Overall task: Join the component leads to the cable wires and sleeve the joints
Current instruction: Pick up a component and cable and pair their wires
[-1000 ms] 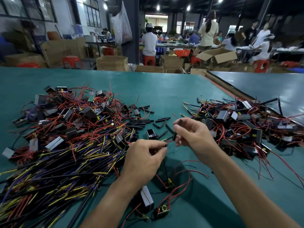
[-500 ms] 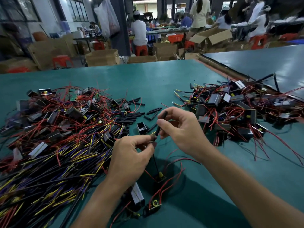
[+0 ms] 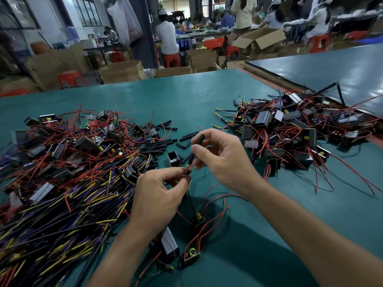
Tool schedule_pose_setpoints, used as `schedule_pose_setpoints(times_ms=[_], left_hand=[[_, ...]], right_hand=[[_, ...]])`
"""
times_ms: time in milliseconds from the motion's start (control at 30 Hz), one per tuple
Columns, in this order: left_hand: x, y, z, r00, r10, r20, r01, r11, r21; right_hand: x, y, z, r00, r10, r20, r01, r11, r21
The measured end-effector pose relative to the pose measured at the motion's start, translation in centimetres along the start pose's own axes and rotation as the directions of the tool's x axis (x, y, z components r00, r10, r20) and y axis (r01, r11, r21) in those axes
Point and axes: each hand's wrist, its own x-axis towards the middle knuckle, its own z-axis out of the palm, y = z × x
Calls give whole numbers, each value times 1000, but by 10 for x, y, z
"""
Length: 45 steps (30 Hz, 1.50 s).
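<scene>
1. Sleeve (image 3: 200, 140): short black tube, tilted, pinched between thumb and forefinger of right grip (image 3: 223, 160), above the counter (image 3: 196, 94).
2. Left grip (image 3: 157, 193) pinches red and yellow wire ends (image 3: 188, 166) just beside the sleeve's lower mouth.
3. Thin black lead (image 3: 191, 201) runs down to a small component (image 3: 198, 218) on the counter.
4. Wire heap (image 3: 72, 193) lies left, component heap (image 3: 300, 131) right, loose sleeves (image 3: 165, 141) between.

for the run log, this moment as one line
left hand pinches wire ends | right hand holds black sleeve | sleeve at wire ends

Open table lane (image 3: 192, 100) between wire heaps (image 3: 68, 168)
</scene>
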Motion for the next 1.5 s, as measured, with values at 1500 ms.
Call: schedule_pose_setpoints(times_ms=[1500], left_hand=[[2, 5, 0, 1000, -9, -22, 8, 999, -49]], right_hand=[[3, -2, -4, 964, 258, -61, -230, 928, 292]])
